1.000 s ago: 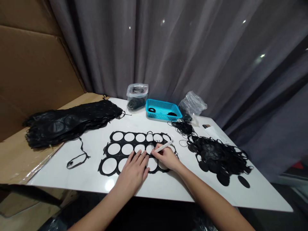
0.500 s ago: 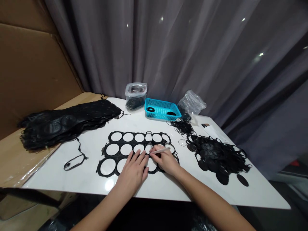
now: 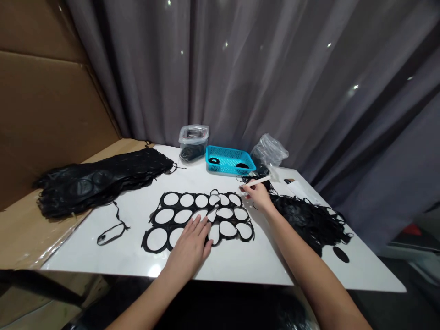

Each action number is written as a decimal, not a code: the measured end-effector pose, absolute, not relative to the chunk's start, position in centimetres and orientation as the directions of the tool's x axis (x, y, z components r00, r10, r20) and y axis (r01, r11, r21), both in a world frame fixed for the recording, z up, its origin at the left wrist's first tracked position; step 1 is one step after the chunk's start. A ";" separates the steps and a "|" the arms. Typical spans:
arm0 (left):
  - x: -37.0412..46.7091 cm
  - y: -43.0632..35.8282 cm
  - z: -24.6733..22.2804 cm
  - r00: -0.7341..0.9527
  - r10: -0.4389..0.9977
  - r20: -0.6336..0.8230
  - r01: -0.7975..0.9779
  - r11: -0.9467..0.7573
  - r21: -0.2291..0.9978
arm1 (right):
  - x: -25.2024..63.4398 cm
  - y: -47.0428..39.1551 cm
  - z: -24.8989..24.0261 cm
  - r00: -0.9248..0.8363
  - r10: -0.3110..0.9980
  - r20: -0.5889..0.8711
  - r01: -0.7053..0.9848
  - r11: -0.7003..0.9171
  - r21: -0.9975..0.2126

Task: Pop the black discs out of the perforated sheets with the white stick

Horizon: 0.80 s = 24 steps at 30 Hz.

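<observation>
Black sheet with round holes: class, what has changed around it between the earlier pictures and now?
The right hand has moved away and rightward, off the middle of the black sheet to beyond its far right corner, keeping hold of the white tool. Some holes toward the sheet's right now look warped. The left hand stayed flat on the sheet.

You face a dull black, rubbery-looking sheet with round holes (image 3: 168, 227) on a smooth, glossy white rectangular tabletop (image 3: 254, 268), amid a turquoise perforated plastic basket (image 3: 222, 169), a crinkled clear plastic bag (image 3: 270, 149), a matt brown cardboard panel (image 3: 44, 101) and a folded grey cloth curtain (image 3: 223, 96).
</observation>
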State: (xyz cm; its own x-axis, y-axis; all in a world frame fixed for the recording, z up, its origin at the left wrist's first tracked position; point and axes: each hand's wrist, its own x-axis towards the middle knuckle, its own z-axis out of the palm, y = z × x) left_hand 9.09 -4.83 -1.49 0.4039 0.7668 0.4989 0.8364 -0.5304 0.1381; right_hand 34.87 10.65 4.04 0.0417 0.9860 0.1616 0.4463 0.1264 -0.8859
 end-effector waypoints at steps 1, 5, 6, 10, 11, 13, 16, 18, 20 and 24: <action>9.1 -5.2 -1.2 0.402 0.749 0.527 0.833 -0.537 0.128 | 34.5 9.8 3.9 -0.005 0.993 0.121 0.391 0.113 -0.913; 9.2 -7.6 -0.1 0.443 0.736 0.513 0.808 -0.575 0.128 | 32.0 5.3 3.5 -0.260 0.960 -0.104 -0.036 -0.117 -0.992; 9.3 -8.3 0.0 0.457 0.744 0.488 0.801 -0.583 0.139 | 31.3 4.1 3.3 -0.313 0.939 -0.144 -0.104 -0.185 -0.977; 9.8 -10.2 -0.7 0.461 0.759 0.460 0.805 -0.576 0.144 | 29.3 -0.5 2.3 -0.429 0.886 -0.178 -0.064 -0.227 -0.972; 9.9 -10.3 -1.0 0.456 0.759 0.465 0.808 -0.572 0.139 | 29.0 -1.4 2.1 -0.438 0.886 -0.153 0.001 -0.170 -0.985; 10.0 -10.4 -1.5 0.448 0.755 0.478 0.813 -0.567 0.133 | 28.6 -3.0 1.7 -0.434 0.898 -0.072 0.156 -0.003 -0.988; 10.1 -10.3 -1.8 0.436 0.753 0.492 0.815 -0.562 0.139 | 28.2 -4.2 1.5 -0.417 0.908 0.033 0.310 0.176 -0.934; 10.2 -10.2 -1.8 0.436 0.754 0.492 0.818 -0.560 0.134 | 28.1 -4.3 1.5 -0.408 0.911 0.061 0.339 0.214 -0.916; 10.2 -10.2 -1.8 0.443 0.752 0.488 0.822 -0.558 0.114 | 28.1 -4.2 1.4 -0.402 0.912 0.080 0.363 0.239 -0.901; 10.3 -10.3 -1.6 0.460 0.741 0.489 0.828 -0.557 0.065 | 28.0 -4.6 1.0 -0.423 0.892 0.158 0.446 0.357 -0.821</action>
